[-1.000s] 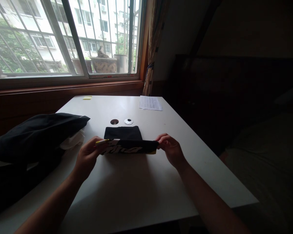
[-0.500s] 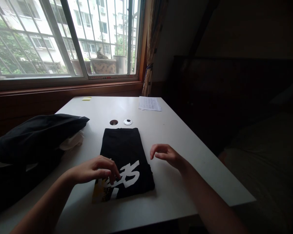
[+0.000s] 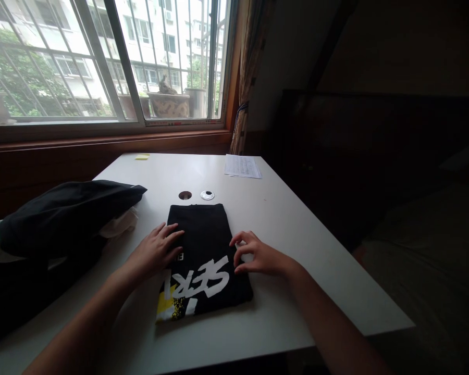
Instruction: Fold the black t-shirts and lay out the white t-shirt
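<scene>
A black garment [image 3: 201, 229], folded into a rectangle, lies flat on the white table [image 3: 281, 307]. White lettering and a yellow patch show on its near part. My left hand [image 3: 154, 250] rests at the garment's left edge, fingers spread over the cloth and gripping nothing. At the right edge is my right hand [image 3: 254, 255], its fingers curved and apart, with the tips at the cloth. Whether those tips press on the fabric I cannot tell.
A heap of dark clothes [image 3: 62, 224] with paler cloth covers the table's left side. Behind the garment are a round hole [image 3: 185, 195] and a silvery disc [image 3: 207, 195]. Papers [image 3: 243, 166] and a yellow note [image 3: 143, 156] lie at the far edge, below a barred window.
My left hand has moved from over the lettering to the garment's left edge, its fingers spreading. My right hand has come in from the right to the garment's right edge.
</scene>
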### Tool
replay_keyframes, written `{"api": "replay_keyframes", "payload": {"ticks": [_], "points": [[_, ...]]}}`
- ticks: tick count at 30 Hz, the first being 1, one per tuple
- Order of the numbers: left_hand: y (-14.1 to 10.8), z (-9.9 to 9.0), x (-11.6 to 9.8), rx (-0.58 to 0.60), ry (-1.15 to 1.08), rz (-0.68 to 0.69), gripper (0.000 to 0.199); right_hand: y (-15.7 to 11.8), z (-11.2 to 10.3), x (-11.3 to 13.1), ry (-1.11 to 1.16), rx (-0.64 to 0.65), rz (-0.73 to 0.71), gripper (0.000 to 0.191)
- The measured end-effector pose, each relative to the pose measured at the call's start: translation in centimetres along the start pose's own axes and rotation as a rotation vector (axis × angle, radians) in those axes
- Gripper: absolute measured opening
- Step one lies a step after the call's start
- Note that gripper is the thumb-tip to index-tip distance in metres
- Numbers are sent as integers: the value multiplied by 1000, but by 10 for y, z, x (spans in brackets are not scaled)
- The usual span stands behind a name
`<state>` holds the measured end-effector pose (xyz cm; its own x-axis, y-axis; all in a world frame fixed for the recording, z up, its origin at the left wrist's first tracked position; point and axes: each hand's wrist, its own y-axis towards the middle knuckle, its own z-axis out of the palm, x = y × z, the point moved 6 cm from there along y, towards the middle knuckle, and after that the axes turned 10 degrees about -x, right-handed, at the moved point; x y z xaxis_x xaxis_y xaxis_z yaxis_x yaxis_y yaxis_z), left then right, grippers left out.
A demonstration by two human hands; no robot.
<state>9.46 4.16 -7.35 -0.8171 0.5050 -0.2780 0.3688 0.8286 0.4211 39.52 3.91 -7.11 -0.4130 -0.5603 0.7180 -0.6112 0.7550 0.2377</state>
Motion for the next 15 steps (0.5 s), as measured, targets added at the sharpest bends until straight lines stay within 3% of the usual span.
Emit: {"api": "replay_keyframes", "payload": {"ticks": [4,7,12,15], "points": [[0,-6,8,-81,-20,-87,41,2,-3,-10,-10,-147,94,21],[2,-8,7,-106,-126,-141,40,3,-4,-13,-62,-254,169,42],[3,-9,12,-133,-287,-272,42,5,6,-1,-82,-116,279,68],[2,-9,15,-134,-299,-324,44,5,10,6,-40,-36,339,71]]}}
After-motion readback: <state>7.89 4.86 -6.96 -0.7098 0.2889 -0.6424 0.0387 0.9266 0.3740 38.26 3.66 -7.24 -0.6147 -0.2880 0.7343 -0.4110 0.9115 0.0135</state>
